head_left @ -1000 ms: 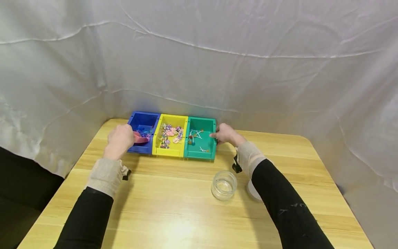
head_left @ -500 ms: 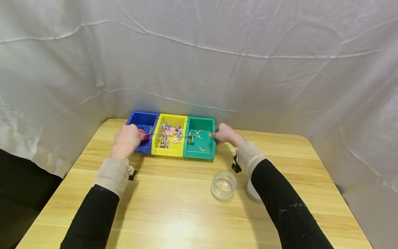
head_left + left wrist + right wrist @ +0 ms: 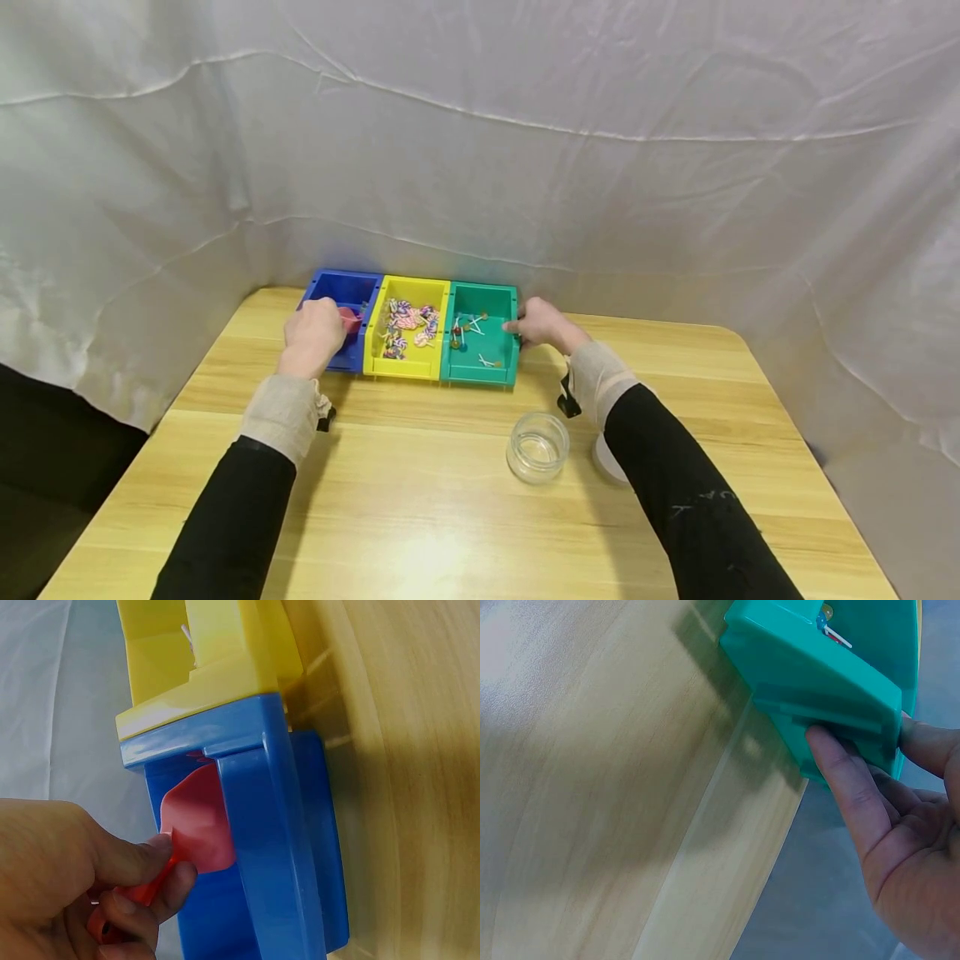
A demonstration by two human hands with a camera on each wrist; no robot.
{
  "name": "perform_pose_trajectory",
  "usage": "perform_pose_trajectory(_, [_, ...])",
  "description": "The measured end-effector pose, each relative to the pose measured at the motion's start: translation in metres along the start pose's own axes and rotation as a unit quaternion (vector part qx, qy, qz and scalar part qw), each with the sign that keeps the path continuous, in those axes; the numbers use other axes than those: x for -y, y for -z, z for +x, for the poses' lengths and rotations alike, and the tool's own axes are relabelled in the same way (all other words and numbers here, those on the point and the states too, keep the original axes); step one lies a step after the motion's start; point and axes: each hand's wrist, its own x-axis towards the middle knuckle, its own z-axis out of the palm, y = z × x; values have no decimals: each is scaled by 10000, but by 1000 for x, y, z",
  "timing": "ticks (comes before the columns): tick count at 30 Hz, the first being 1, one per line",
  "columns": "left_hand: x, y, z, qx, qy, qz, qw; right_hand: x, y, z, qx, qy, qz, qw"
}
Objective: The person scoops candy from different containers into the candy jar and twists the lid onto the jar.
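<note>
Three joined bins stand at the table's far edge: a blue bin (image 3: 337, 293), a yellow bin (image 3: 408, 369) with several wrapped sweets, and a green bin (image 3: 480, 375) with a few lollipops. My left hand (image 3: 313, 333) pinches a small red scoop (image 3: 349, 319) over the blue bin; the wrist view shows the red scoop (image 3: 196, 823) dipping behind the blue bin (image 3: 277, 855) wall, held by thumb and fingers (image 3: 135, 859). My right hand (image 3: 536, 322) grips the green bin's right wall, thumb over the rim, fingers (image 3: 847, 787) against the green bin (image 3: 817, 671).
An open glass jar (image 3: 537, 446) stands on the wooden table (image 3: 420, 500) in front of the green bin, with a white lid (image 3: 606, 460) partly hidden behind my right sleeve. White cloth hangs close behind the bins and around the table.
My left hand has moved right and farther in with the red scoop, from the blue bin's front wall to over its inside. My right hand stays on the green bin.
</note>
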Motion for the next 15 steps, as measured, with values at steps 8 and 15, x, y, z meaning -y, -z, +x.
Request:
perform_pose_trajectory(8, [-1,-3,7,1,-38,6,10000,1,0,-2,-15,-3,-46,10000])
perform_pose_trajectory(15, [2,-6,10,149,86,-130,9998,0,0,-4,36,25,19,10000])
